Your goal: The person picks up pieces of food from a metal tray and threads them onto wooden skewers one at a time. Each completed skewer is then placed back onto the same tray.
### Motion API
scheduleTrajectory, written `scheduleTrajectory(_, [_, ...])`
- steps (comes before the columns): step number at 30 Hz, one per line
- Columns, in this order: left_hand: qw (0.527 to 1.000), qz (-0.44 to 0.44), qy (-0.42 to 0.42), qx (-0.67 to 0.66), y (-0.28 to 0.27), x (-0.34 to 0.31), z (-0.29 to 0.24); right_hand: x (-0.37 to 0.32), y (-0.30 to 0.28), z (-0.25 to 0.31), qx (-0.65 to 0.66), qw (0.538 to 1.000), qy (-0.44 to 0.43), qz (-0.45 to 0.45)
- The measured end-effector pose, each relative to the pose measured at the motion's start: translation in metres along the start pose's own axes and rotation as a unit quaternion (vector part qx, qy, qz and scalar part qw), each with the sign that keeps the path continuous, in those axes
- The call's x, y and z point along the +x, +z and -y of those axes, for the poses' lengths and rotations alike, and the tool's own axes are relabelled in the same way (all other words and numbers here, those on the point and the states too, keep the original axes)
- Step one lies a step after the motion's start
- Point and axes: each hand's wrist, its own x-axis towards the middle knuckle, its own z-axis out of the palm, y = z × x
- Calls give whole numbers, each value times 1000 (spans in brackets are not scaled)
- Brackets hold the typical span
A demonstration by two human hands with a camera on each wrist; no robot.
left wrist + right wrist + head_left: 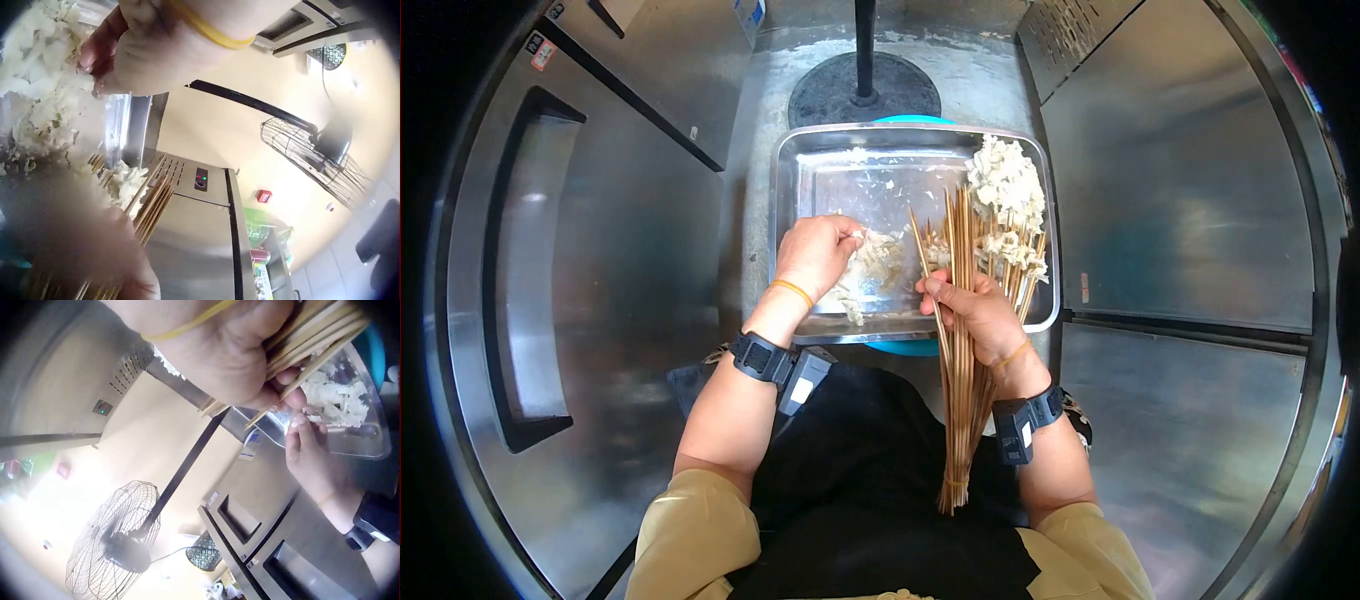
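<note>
A shallow metal tray [830, 185] lies in front of me. My right hand [985, 318] grips a thick bundle of thin wooden skewers [958, 390], with one skewer [920, 245] set apart by the thumb and fingers. Over the tray's left half, my left hand [812, 258] pinches a small whitish piece [314, 417] between thumb and fingertips. Below it lie loose pale, shredded food pieces [872, 270], their kind unclear. Along the tray's right side, skewers loaded with the same pale pieces [1007, 180] are heaped, partly hidden behind the bundle.
Steel fridge cabinets [625, 230] stand close on the left, and more [1190, 190] on the right. A blue basin [915, 348] shows under the tray. Behind it, a round black base [825, 95] carries a pole; the wrist views show a wire-caged fan [119, 544].
</note>
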Motion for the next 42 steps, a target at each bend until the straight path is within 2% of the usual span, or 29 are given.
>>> scheduleTrajectory(7, [997, -3, 15, -81, 0, 3, 2, 0, 2, -1, 7, 1000, 9, 1])
scheduleTrajectory(8, [989, 11, -4, -145, 3, 4, 3, 1, 1, -1, 1, 1000, 7, 2])
scheduleTrajectory(13, [899, 55, -53, -432, 7, 9, -1, 1, -1, -2, -17, 1000, 3, 3])
scheduleTrajectory(16, [861, 36, -66, -503, 8, 10, -8, 0, -1, -1, -36, 999, 12, 24])
scheduleTrajectory(28, [836, -30, -42, -546, 10, 16, -30, 5, 3, -7, -33, 999, 27, 34])
scheduleTrajectory(34, [865, -31, -29, -501, 7, 15, -29, 4, 6, -6, -29, 999, 20, 21])
scheduleTrajectory(38, [879, -78, 2, -471, 9, 14, -34, 4, 6, -4, -38, 998, 32, 24])
scheduleTrajectory(40, [891, -99, 29, -442, 10, 12, -34, 4, 5, -4, -39, 998, 31, 24])
scheduleTrajectory(42, [928, -133, 55, -344, 9, 10, -35, 5, 7, -6, -31, 999, 19, 16])
